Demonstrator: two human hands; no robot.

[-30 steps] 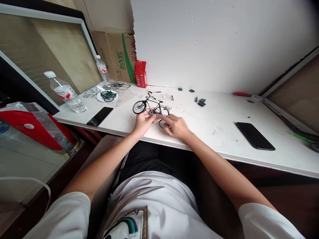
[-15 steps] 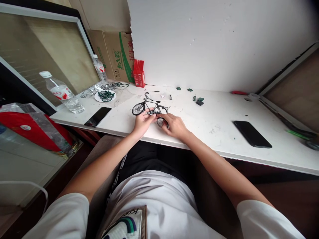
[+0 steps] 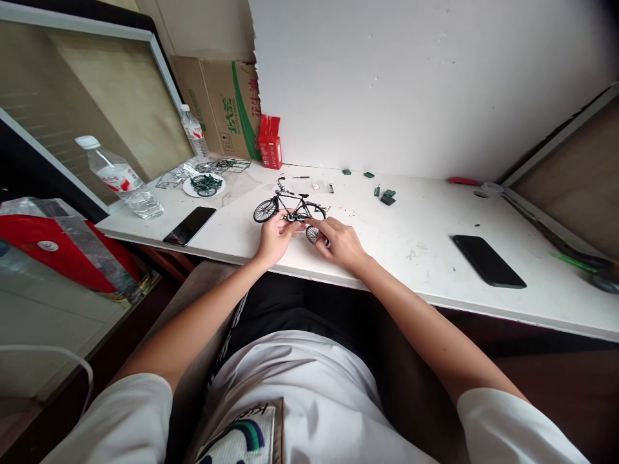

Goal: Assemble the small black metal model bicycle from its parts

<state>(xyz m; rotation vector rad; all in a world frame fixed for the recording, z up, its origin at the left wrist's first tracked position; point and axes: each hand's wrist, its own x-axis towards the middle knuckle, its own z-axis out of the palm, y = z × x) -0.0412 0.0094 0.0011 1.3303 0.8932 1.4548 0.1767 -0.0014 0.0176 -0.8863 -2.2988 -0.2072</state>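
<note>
A small black model bicycle [image 3: 296, 201] is upright above the near edge of the white table, its front wheel [image 3: 265, 210] pointing left. My left hand [image 3: 273, 240] grips it from below, around the pedals. Just under the rear mudguard, a separate-looking spoked wheel [image 3: 312, 234] is in my right hand [image 3: 341, 243], thumb and fingers closed on it. My right fingertips come close to the rear of the frame; whether they touch it I cannot tell.
A white plate [image 3: 222, 188] holds a green model bicycle. Two water bottles [image 3: 126, 182], a red box [image 3: 271, 143], and two phones [image 3: 189, 225] stand or lie around. Green pieces [image 3: 388, 197] and tiny scraps are behind my hands. A white board [image 3: 411, 90] rises at the back.
The model bicycle has shifted slightly left and tipped a little, its handlebar higher. The wheel in my right hand sits a bit further from the view's left edge. Both hands keep their holds.
</note>
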